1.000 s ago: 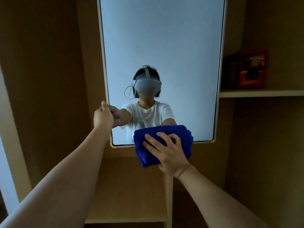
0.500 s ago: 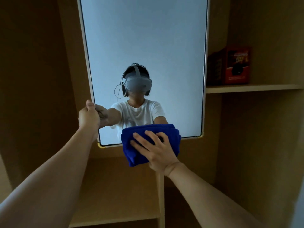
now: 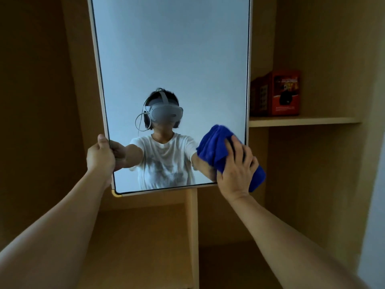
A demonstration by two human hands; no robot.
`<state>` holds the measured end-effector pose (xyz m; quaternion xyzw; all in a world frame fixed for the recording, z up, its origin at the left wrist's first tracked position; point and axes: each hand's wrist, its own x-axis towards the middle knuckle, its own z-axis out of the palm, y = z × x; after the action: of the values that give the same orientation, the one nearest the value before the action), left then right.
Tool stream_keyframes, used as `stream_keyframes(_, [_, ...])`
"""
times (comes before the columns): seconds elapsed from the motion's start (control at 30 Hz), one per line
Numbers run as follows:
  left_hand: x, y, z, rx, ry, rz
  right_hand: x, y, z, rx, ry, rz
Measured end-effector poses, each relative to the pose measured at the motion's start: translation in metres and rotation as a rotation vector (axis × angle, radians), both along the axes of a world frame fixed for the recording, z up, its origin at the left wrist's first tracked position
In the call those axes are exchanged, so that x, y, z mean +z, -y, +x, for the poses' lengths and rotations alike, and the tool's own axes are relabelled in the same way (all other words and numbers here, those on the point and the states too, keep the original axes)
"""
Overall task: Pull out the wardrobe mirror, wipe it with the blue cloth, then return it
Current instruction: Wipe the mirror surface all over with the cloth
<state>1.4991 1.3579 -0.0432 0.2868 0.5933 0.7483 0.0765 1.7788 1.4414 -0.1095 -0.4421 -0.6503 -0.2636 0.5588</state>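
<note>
Mirror (image 3: 170,65) glass stands tall in the middle of the wooden wardrobe (image 3: 325,174), in a thin pale frame with a yellow bit at the bottom left corner. The left hand (image 3: 101,156) has a tight grip on the mirror's left edge, low down, with the thumb up on the front side and the other fingers hidden behind the frame. The right hand (image 3: 237,165) lies flat, fingers spread out, and presses the blue cloth (image 3: 214,147) on the glass near the bottom right corner. The cloth is bunched up; part of it pokes out above the fingers and part hangs past the mirror's right edge. A red box (image 3: 285,92) sits on a shelf (image 3: 302,121) just to the right of the mirror. Under the mirror a pale upright board (image 3: 192,236) splits the lower part of the wardrobe in two.
</note>
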Motion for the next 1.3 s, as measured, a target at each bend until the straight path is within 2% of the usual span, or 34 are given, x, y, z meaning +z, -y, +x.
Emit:
stream_keyframes(0.27, [0.002, 0.002, 0.002, -0.003, 0.004, 0.006, 0.108, -0.011, -0.001, -0.077, -0.209, -0.001])
stream_keyframes(0.37, [0.001, 0.001, 0.001, 0.009, 0.001, 0.003, 0.126, -0.012, -0.004, -0.085, -0.261, -0.001])
stream_keyframes(0.47, [0.000, 0.000, -0.002, 0.010, -0.011, -0.016, 0.105, -0.010, -0.011, -0.082, -0.306, 0.008])
stream_keyframes(0.63, [-0.001, -0.002, -0.005, -0.015, -0.004, -0.002, 0.015, -0.002, -0.020, -0.056, -0.402, -0.056])
stream_keyframes(0.73, [0.000, 0.002, 0.000, -0.021, 0.003, 0.010, -0.014, 0.001, -0.024, -0.040, -0.347, -0.098])
stream_keyframes(0.83, [-0.001, 0.006, 0.006, -0.059, 0.010, -0.004, -0.013, 0.006, -0.028, -0.037, -0.292, -0.122])
stream_keyframes(1.1, [-0.004, 0.017, 0.006, -0.087, -0.036, -0.054, -0.032, 0.044, -0.085, 0.190, 0.257, 0.131])
stream_keyframes(1.3, [-0.006, 0.020, 0.001, -0.111, -0.115, -0.081, -0.046, 0.081, -0.147, 0.317, 0.418, 0.126])
